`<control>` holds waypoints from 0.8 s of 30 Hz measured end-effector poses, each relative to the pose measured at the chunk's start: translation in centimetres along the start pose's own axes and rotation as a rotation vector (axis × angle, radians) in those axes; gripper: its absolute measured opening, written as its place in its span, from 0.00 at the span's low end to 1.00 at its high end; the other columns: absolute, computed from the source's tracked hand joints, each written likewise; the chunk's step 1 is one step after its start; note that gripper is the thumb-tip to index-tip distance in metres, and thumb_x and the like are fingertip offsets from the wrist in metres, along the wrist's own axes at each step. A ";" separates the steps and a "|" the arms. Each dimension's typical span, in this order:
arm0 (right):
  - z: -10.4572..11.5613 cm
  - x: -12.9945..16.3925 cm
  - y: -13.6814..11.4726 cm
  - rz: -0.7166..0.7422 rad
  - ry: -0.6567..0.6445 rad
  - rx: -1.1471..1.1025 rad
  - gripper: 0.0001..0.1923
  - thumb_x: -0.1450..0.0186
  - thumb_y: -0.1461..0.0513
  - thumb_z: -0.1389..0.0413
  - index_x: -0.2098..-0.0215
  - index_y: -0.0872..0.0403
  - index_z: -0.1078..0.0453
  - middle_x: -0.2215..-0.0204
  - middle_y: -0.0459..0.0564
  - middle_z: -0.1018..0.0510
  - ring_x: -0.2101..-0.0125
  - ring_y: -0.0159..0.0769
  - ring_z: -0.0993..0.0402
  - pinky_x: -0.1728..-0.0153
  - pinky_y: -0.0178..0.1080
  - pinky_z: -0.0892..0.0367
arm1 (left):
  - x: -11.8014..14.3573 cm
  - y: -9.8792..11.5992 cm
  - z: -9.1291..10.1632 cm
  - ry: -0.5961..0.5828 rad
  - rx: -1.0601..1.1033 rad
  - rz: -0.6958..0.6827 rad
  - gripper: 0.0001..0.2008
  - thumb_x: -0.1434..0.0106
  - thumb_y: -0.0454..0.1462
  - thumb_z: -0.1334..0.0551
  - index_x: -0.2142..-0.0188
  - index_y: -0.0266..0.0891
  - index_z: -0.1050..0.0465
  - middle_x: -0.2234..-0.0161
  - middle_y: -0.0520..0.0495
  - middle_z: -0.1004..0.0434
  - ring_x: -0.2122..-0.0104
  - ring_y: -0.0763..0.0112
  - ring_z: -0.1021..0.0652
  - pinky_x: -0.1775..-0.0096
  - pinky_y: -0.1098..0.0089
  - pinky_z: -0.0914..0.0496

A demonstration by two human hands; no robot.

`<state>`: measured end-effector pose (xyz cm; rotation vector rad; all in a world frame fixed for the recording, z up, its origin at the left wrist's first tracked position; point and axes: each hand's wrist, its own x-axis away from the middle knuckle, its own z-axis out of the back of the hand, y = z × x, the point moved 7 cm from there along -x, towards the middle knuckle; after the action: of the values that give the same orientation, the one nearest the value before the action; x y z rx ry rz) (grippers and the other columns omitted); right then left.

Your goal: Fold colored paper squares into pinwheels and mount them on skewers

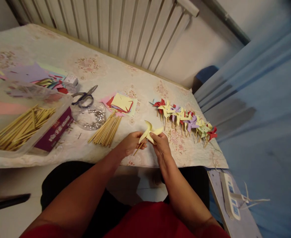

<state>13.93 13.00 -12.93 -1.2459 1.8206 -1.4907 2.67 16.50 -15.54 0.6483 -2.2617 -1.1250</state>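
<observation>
1. A pale yellow paper pinwheel (pixel 148 133) sits between a person's two hands, just above the near edge of a cloth-covered desk (pixel 105 77).
2. The left grip (pixel 132 142) is narrow, closed on the pinwheel's left side, its fingers curled partly behind a blade; their exact contact is hidden by the paper.
3. The right grip (pixel 162 142) holds the pinwheel from the other side, thumb laid on the front close to the center, with the remaining fingers largely hidden.
4. A thin wooden stick (pixel 138 149) slants down from under the blades past the left fingertips, its lower end free and pointing toward the person.
5. To the right of the hands, a row of pinwheels (pixel 180 115) in yellow, red, purple and green stretches across the desk, well apart from the one being held.
6. To the left, a fanned bundle of sticks (pixel 107 132) lies near the left forearm, its upper end beside a stack of colored paper squares (pixel 121 101).
7. Farther left, scissors (pixel 85 97) lie by a round clear container (pixel 79 121) of shiny small pieces, next to a plastic box (pixel 54 132) holding more sticks (pixel 23 132).
</observation>
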 end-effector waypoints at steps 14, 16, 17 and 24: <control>3.1 -0.2 1.0 -0.085 0.066 -0.034 0.21 0.46 0.46 0.36 0.66 0.54 0.28 0.74 0.47 0.23 0.76 0.31 0.29 0.74 0.35 0.31 | 0.1 0.1 0.8 0.107 0.162 0.004 0.17 0.56 0.39 0.28 0.70 0.36 0.32 0.74 0.50 0.28 0.72 0.74 0.25 0.65 0.70 0.32; 3.7 0.1 2.1 -0.112 0.086 -0.015 0.22 0.46 0.46 0.36 0.66 0.55 0.28 0.75 0.48 0.23 0.78 0.30 0.30 0.76 0.34 0.32 | 0.0 0.4 1.5 0.182 0.209 -0.059 0.18 0.56 0.39 0.28 0.70 0.36 0.32 0.73 0.50 0.28 0.70 0.73 0.25 0.64 0.71 0.32; 3.8 0.4 2.7 -0.131 0.076 0.007 0.21 0.47 0.48 0.34 0.67 0.55 0.28 0.75 0.48 0.22 0.80 0.29 0.31 0.77 0.34 0.34 | 0.0 0.5 1.8 0.214 0.220 -0.086 0.17 0.56 0.39 0.28 0.70 0.36 0.32 0.72 0.50 0.28 0.70 0.73 0.25 0.65 0.72 0.33; 0.1 2.2 4.8 -0.174 -0.269 0.108 0.14 0.48 0.55 0.34 0.69 0.57 0.25 0.75 0.48 0.21 0.83 0.25 0.38 0.80 0.32 0.43 | -0.3 0.0 2.0 0.259 0.195 -0.114 0.17 0.54 0.40 0.29 0.69 0.37 0.33 0.73 0.52 0.30 0.75 0.76 0.28 0.74 0.74 0.36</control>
<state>11.33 11.01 -17.05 -1.5017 1.4719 -1.4108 1.57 17.87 -16.62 0.9535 -2.1467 -0.8215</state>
